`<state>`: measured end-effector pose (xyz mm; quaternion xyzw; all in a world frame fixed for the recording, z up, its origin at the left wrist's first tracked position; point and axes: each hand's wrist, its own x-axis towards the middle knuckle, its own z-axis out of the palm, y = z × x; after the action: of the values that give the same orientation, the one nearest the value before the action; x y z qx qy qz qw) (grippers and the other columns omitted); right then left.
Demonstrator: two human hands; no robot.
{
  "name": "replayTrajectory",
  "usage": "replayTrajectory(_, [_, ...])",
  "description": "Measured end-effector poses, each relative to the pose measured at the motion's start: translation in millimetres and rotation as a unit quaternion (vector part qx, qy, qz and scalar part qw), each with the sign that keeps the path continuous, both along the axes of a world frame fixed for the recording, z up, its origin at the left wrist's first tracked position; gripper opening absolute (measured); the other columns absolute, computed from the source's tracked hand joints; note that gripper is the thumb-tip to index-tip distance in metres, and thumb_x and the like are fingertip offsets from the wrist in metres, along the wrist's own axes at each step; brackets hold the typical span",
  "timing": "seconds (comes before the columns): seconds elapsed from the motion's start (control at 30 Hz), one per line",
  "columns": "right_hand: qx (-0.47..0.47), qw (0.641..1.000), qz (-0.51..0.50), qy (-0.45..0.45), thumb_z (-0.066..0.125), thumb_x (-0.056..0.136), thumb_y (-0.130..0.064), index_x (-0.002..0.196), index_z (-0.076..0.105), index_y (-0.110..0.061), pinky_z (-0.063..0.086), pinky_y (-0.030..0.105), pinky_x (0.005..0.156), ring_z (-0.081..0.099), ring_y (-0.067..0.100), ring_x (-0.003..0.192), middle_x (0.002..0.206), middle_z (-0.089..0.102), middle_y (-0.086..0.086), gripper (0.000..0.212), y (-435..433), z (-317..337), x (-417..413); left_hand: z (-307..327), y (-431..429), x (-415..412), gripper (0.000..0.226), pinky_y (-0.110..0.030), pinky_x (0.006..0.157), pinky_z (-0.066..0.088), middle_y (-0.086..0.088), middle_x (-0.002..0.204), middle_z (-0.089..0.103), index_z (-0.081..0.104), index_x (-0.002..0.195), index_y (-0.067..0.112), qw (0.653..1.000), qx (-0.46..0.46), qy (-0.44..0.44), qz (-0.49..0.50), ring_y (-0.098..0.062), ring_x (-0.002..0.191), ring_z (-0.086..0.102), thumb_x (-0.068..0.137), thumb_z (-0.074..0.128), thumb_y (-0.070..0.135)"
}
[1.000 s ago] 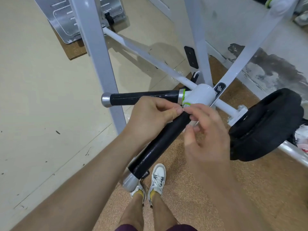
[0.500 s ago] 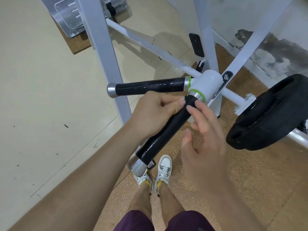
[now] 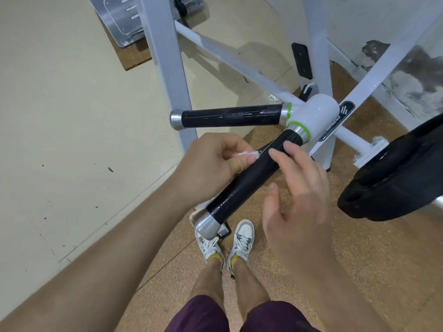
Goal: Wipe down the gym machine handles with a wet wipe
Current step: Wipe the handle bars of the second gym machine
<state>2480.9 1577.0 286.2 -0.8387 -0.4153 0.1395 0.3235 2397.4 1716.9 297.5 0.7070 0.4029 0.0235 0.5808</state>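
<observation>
- Left hand (image 3: 213,164) is pinching wet wipe (image 3: 244,153) against near handle (image 3: 242,185), frame centre; right hand (image 3: 297,195), fingers relaxed, is touching it.
- Handle axis is running lower-left to upper-right, ending at hub (image 3: 316,116).
- Frame logo (image 3: 346,111) is reading illegible.

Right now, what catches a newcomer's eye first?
Mid-frame, the left hand pinches a white wet wipe against the slanted black handle, the open right hand beside its upper end. A second black handle juts left from the white hub above; a black weight plate fills the right edge.
</observation>
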Motion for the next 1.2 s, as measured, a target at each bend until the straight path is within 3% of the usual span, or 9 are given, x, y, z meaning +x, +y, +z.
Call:
replayTrajectory(0.1, [0.001,1.000,0.017,-0.016,0.057,0.083,0.004,0.128,0.056,-0.013,0.018,0.006,0.104,0.036,0.017,0.128,0.142,0.044,0.004,0.048,-2.2,-2.6,-1.7,-2.4,-9.0,-16.3,0.012,-0.042,0.081,0.055,0.009,0.077,0.074,0.070,0.075,0.027,0.999,0.043,0.011,0.014,-0.009,0.078,0.070,0.085,0.069,0.021])
replayTrajectory(0.23, [0.031,0.999,0.018,-0.005,0.057,0.083,0.006,0.127,0.057,-0.011,0.024,0.006,0.101,0.037,0.021,0.127,0.140,0.044,0.007,0.048,-1.3,-5.0,-1.0,6.0,-14.1,-37.7,0.016,-0.034,0.078,0.054,0.016,0.076,0.072,0.067,0.072,0.029,0.996,0.071,0.055,-0.002,-0.003,0.077,0.067,0.085,0.069,0.021])
replayTrajectory(0.4, [0.051,0.999,0.013,-0.005,0.055,0.083,0.002,0.127,0.057,-0.011,0.031,0.015,0.102,0.039,0.023,0.125,0.136,0.048,0.007,0.046,0.6,-6.2,-6.8,8.8,-12.9,-40.0,0.008,-0.046,0.080,0.055,0.004,0.073,0.074,0.071,0.080,0.023,0.998,0.019,0.047,0.036,-0.018,0.075,0.069,0.086,0.068,0.029])
replayTrajectory(0.6, [0.055,0.998,0.014,-0.014,0.055,0.083,0.003,0.124,0.059,-0.007,0.029,0.015,0.104,0.045,0.022,0.120,0.132,0.052,0.008,0.043,-3.4,-3.9,-31.8,5.3,-24.3,-56.8,0.011,-0.029,0.065,0.052,0.012,0.067,0.071,0.069,0.076,0.029,0.995,0.072,0.066,0.031,-0.006,0.065,0.065,0.086,0.067,0.032])
replayTrajectory(0.67, [0.077,0.997,-0.004,0.022,0.054,0.084,0.004,0.127,0.057,-0.006,0.041,0.020,0.095,0.053,0.019,0.109,0.129,0.049,0.008,0.044,-7.5,-4.1,-42.3,8.4,-22.3,-66.8,0.009,-0.027,0.063,0.051,0.013,0.067,0.071,0.070,0.077,0.030,0.995,0.067,0.065,0.023,-0.005,0.064,0.065,0.086,0.068,0.032])
replayTrajectory(0.77, [0.112,0.985,-0.072,0.113,0.054,0.083,0.010,0.127,0.056,-0.005,0.046,0.012,0.078,0.052,0.001,0.099,0.122,0.046,0.007,0.047,-7.0,-1.3,-58.1,7.2,-23.8,-59.1,0.008,-0.018,0.062,0.047,0.017,0.070,0.071,0.073,0.081,0.030,0.997,0.042,0.035,0.051,0.002,0.066,0.065,0.086,0.067,0.031])
replayTrajectory(0.97, [0.113,0.958,-0.153,0.215,0.056,0.086,0.009,0.127,0.058,-0.015,0.046,0.010,0.078,0.053,0.002,0.100,0.119,0.046,-0.004,0.047,-3.2,8.9,-77.4,11.7,-25.9,-80.1,0.011,-0.009,0.057,0.041,0.020,0.068,0.069,0.072,0.074,0.032,0.994,0.078,0.071,0.037,0.004,0.066,0.063,0.085,0.067,0.033])
replayTrajectory(1.1, [0.114,0.918,-0.204,0.321,0.057,0.085,0.005,0.123,0.058,-0.032,0.051,0.015,0.069,0.059,-0.002,0.097,0.116,0.053,-0.008,0.053,-3.1,16.6,-84.6,11.6,-26.8,-66.8,0.010,-0.026,0.069,0.055,0.012,0.072,0.073,0.075,0.081,0.031,0.997,0.023,0.007,0.077,-0.005,0.067,0.068,0.087,0.068,0.027])
replayTrajectory(1.2, [0.135,0.853,-0.242,0.443,0.057,0.084,0.005,0.121,0.057,-0.037,0.054,0.032,0.082,0.064,0.011,0.104,0.111,0.065,-0.005,0.056,-2.7,20.5,-84.9,4.1,-27.1,-74.0,0.011,-0.040,0.074,0.057,0.008,0.071,0.073,0.074,0.083,0.026,0.998,0.010,0.041,0.055,-0.012,0.069,0.069,0.089,0.065,0.030])
